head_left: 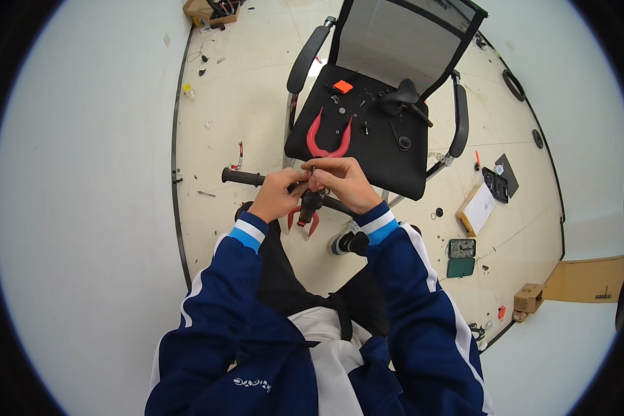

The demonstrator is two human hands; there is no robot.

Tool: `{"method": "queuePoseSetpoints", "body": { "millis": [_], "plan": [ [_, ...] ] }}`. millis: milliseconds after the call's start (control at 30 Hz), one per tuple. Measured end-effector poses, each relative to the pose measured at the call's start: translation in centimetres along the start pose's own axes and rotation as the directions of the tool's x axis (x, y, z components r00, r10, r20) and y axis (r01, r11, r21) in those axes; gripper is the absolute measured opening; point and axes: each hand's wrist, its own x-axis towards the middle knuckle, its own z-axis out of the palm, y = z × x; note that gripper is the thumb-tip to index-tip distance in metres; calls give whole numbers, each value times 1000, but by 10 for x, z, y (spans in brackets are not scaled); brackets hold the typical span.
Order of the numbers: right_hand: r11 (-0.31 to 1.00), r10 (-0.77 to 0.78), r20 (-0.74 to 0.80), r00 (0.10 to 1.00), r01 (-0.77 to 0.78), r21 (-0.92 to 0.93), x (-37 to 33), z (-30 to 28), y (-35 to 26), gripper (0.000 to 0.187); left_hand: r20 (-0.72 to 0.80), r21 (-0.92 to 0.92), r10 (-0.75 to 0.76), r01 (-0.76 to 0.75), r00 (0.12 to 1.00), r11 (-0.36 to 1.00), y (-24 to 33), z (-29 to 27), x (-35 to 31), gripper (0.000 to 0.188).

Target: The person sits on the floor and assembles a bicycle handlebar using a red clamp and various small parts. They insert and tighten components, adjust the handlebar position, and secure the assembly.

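A black handlebar with a ribbed grip (243, 177) lies in front of my lap, its dark stem (310, 206) pointing toward me. Below the stem, the two prongs of a red fork (314, 224) show. My left hand (279, 195) is closed at the bar beside the stem, fingertips bent together. Just above the stem my right hand (347, 183) pinches with thumb and forefinger, meeting the left fingertips. Whatever lies between the fingers is small and mostly covered. Right beyond my hands, a red curved forked part (329, 142) rests on the chair seat, prongs pointing away.
A black office chair (412, 173) stands ahead, carrying a bike saddle (400, 98), an orange piece (342, 87) and small hardware. On the floor at right are a green parts case (461, 267), a black tool case (496, 184) and a white-topped box (476, 208). A wall (111, 208) rises at left.
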Motion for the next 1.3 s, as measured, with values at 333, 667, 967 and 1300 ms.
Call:
{"method": "queuePoseSetpoints", "body": {
  "millis": [333,667,967,1300],
  "plan": [
    [994,-90,-18,996,89,-63,5,11,2,34,-89,126,136,-124,987,984,0,3,-4,14],
    [975,-164,-22,986,159,-153,1,32,-19,36,-91,0,97,-97,991,995,31,-15,-4,14],
    [994,-57,-12,998,56,-90,5,30,-4,39,-15,-27,-77,77,997,997,25,-17,-18,9],
    [1000,-30,8,1000,30,-8,11,31,6,42,-88,-11,-26,25,996,1000,12,-18,-27,15]
  ]
}}
